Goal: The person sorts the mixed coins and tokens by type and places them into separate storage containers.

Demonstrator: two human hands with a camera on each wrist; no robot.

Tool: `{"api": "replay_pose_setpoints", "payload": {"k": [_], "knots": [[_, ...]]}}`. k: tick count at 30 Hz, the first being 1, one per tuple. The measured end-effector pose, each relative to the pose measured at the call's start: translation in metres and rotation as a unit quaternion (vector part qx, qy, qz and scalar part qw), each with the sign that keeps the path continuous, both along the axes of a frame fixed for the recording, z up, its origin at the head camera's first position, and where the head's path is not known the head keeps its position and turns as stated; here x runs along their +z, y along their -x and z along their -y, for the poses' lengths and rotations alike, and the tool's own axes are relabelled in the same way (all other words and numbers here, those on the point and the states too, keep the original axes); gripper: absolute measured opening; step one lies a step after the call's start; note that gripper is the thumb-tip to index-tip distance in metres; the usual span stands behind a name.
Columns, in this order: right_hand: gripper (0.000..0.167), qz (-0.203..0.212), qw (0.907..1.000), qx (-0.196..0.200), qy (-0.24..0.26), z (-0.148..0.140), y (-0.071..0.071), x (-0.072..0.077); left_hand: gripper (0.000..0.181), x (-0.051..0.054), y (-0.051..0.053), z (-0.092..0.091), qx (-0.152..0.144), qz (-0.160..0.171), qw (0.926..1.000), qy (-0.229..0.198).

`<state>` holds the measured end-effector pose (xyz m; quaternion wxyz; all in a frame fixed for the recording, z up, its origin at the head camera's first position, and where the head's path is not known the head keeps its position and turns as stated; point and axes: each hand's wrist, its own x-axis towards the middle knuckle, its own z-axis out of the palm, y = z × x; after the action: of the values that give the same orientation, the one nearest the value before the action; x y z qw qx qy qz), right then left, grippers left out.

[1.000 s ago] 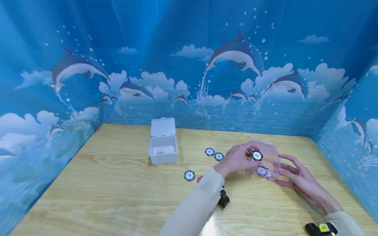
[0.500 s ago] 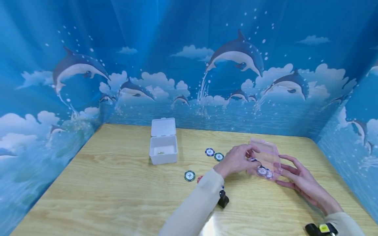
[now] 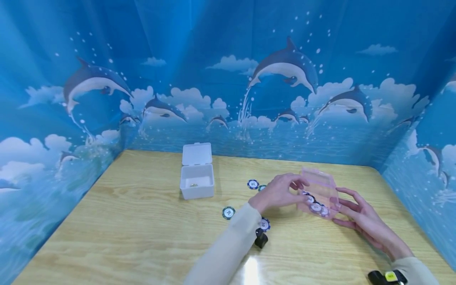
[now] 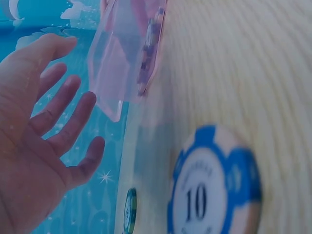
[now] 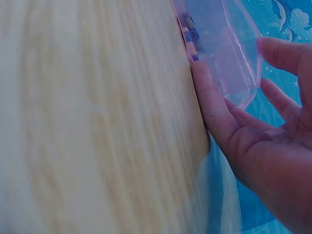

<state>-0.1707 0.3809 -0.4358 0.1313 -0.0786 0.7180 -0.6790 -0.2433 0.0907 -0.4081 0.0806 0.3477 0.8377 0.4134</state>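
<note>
1. Nearest the desk's (image 3: 142, 233) near edge, a blue-and-white poker chip marked 10 (image 3: 265, 225) lies just beside the left wrist camera (image 3: 261, 240). A low sweep of that forearm could drag the chip away. A green-edged poker chip (image 3: 228, 213) lies to its left, near the sleeve.
2. The right hand (image 3: 367, 219), toward the desk's right edge, grips the right side of the translucent pink box. Should this hold slacken, a bump might slide or tip the box, as its thin walls look light.
3. The left hand (image 3: 278, 192) hangs at the box's left side, grip loose, fingers parted, holding nothing visible. Knuckles catching the rim could jolt the box.
4. The pink box (image 3: 322, 190) sits toward the desk's far right corner, lid swung back. Poker chips (image 3: 316, 207) overlap along its near wall; uneven stacking might make them slip.
5. Farther left, another blue-edged chip (image 3: 253, 184) lies beside a green one (image 3: 262, 187) partly hidden by the left hand, which could brush it aside.
6. Near the desk's far edge, a white hinged box (image 3: 198, 192) stands uncovered, well apart from both hands.
</note>
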Motion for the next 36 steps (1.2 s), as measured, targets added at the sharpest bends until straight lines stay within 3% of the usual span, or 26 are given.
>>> {"api": "replay_pose_setpoints", "payload": {"k": [9, 23, 29, 36], "knots": [[0.054, -0.001, 1.0000, 0.000, 0.001, 0.000, 0.000, -0.001, 0.042, 0.007, -0.001, 0.018, -0.005, -0.016, 0.9998, 0.008], [0.051, 0.019, 0.9998, -0.002, -0.003, 0.000, 0.001, 0.001, 0.048, 0.010, -0.005, 0.053, -0.003, 0.000, 0.9995, 0.032], [0.051, 0.024, 0.9996, -0.010, -0.015, 0.000, 0.002, 0.001, 0.048, 0.012, -0.008, 0.068, -0.003, -0.008, 0.9983, 0.058], [0.052, 0.025, 0.9994, -0.014, -0.021, 0.000, 0.003, 0.002, 0.044, 0.012, -0.013, 0.080, -0.020, -0.042, 0.9927, 0.111]]}}
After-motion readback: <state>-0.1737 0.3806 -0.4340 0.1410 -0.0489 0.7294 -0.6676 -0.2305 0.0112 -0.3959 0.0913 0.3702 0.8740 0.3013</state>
